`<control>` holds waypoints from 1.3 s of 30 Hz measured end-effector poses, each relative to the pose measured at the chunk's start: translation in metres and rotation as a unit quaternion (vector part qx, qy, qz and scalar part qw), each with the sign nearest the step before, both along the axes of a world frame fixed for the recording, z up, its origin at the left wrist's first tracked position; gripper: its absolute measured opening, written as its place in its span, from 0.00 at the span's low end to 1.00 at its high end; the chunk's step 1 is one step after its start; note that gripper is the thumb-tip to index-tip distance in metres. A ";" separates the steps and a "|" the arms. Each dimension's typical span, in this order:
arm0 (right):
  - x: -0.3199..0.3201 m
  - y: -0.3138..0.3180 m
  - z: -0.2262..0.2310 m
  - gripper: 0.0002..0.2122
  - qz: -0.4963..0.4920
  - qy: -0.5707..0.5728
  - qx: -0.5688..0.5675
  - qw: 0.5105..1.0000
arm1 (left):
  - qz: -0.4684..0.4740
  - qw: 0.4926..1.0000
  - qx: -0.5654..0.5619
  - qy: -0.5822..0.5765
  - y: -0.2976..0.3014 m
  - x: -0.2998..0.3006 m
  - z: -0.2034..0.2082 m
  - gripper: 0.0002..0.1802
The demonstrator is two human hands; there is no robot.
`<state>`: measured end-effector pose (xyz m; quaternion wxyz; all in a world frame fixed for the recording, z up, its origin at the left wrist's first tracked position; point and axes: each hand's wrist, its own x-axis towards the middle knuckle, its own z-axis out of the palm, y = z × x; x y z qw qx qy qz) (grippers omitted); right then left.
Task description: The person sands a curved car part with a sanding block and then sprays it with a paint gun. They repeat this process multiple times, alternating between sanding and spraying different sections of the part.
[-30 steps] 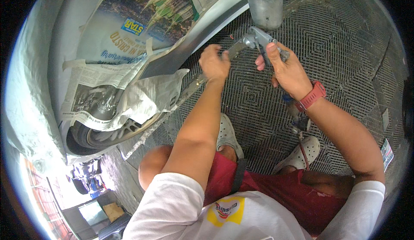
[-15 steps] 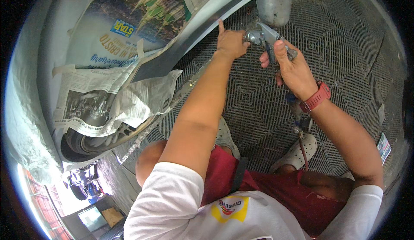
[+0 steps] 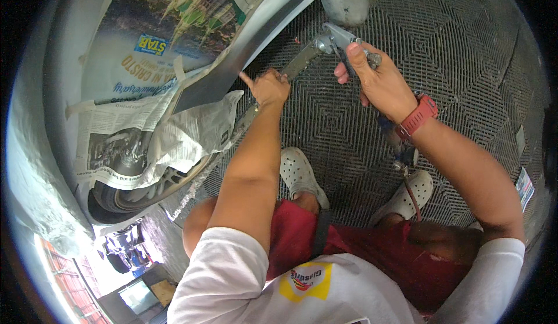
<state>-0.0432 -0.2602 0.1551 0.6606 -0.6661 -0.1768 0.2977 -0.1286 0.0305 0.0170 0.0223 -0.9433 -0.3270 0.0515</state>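
While the right hand [image 3: 386, 86] is gripping a spray gun [image 3: 342, 34], the left hand [image 3: 270, 89] is pointing toward the car [image 3: 270, 26], its grip unclear.

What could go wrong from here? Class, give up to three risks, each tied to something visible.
1. The right hand holds a spray gun, its front facing the side where the bare left hand is; spray might hit it.
2. The hose hangs by the right clog, so a step could snag it.
3. The loose newspaper flap sticks out near the left forearm, which might tear it.
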 end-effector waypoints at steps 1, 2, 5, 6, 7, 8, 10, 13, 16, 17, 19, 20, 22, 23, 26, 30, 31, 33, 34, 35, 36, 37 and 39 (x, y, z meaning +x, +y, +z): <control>-0.001 -0.001 0.000 0.35 -0.004 -0.001 -0.002 1.000 | 0.050 0.998 -0.020 -0.024 -0.006 -0.001 -0.002 0.23; -0.002 0.002 0.000 0.35 -0.003 -0.001 0.002 1.000 | 0.136 0.988 -0.031 -0.064 0.001 -0.004 -0.013 0.22; 0.000 0.007 -0.005 0.34 0.000 -0.015 0.012 1.000 | 0.207 0.934 -0.203 -0.209 0.028 -0.006 -0.041 0.28; 0.001 0.007 -0.008 0.34 0.001 -0.022 0.013 1.000 | 0.229 0.886 -0.269 -0.299 0.029 0.001 -0.046 0.30; 0.003 0.005 -0.010 0.34 -0.002 -0.022 0.009 1.000 | 0.247 0.825 -0.334 -0.383 0.023 0.013 -0.049 0.32; 0.004 0.002 -0.010 0.34 -0.006 -0.021 0.002 1.000 | 0.263 0.751 -0.395 -0.459 0.014 0.023 -0.046 0.34; 0.007 -0.004 -0.009 0.34 -0.014 -0.023 -0.008 1.000 | 0.297 0.611 -0.518 -0.520 -0.003 0.042 -0.028 0.34; 0.006 -0.003 -0.007 0.33 -0.022 -0.026 -0.009 0.999 | 0.295 0.464 -0.620 -0.560 -0.001 0.057 -0.016 0.33; 0.008 -0.003 -0.013 0.34 -0.045 -0.020 -0.013 0.999 | 0.281 0.387 -0.671 -0.568 -0.016 0.076 -0.009 0.32; 0.008 -0.004 -0.015 0.34 -0.048 -0.019 -0.015 0.999 | 0.271 0.386 -0.683 -0.558 -0.019 0.080 -0.008 0.32; 0.010 -0.008 -0.016 0.34 -0.051 -0.019 -0.019 0.998 | 0.250 0.383 -0.706 -0.541 -0.024 0.089 -0.008 0.33; 0.010 -0.008 -0.018 0.34 -0.058 -0.021 -0.019 0.998 | 0.240 0.382 -0.715 -0.534 -0.028 0.094 -0.008 0.34; 0.013 -0.010 -0.022 0.33 -0.070 -0.024 -0.019 0.997 | 0.208 0.391 -0.736 -0.512 -0.038 0.105 -0.008 0.34; 0.016 -0.012 -0.024 0.35 -0.068 -0.018 -0.014 0.997 | 0.192 0.395 -0.747 -0.500 -0.043 0.111 -0.007 0.34; 0.025 -0.018 -0.024 0.37 -0.054 0.001 -0.010 0.998 | 0.154 0.412 -0.758 -0.482 -0.053 0.126 -0.009 0.33; 0.026 -0.016 -0.023 0.33 -0.074 -0.020 -0.002 0.997 | 0.127 0.419 -0.767 -0.469 -0.060 0.148 -0.011 0.34; 0.027 -0.016 -0.024 0.34 -0.092 -0.037 0.009 0.995 | 0.127 0.413 -0.772 -0.466 -0.064 0.154 -0.012 0.34; 0.035 -0.020 -0.034 0.37 -0.080 -0.021 0.015 0.996 | 0.101 0.407 -0.789 -0.448 -0.072 0.164 -0.016 0.34; 0.038 -0.023 -0.038 0.39 -0.075 -0.013 0.018 0.997 | 0.091 0.399 -0.800 -0.438 -0.077 0.171 -0.017 0.33; 0.040 -0.020 -0.036 0.34 -0.073 0.033 0.048 0.996 | 0.081 0.398 -0.804 -0.435 -0.069 0.172 -0.021 0.32; 0.043 -0.018 -0.033 0.30 -0.071 0.079 0.079 0.991 | 0.048 0.414 -0.757 -0.503 -0.061 0.183 -0.034 0.30; 0.045 -0.021 -0.032 0.26 -0.077 0.123 0.099 0.984 | 0.049 0.416 -0.767 -0.487 -0.065 0.184 -0.034 0.32; 0.049 -0.020 -0.041 0.31 -0.077 0.106 0.097 0.987 | 0.051 0.419 -0.784 -0.456 -0.067 0.187 -0.030 0.36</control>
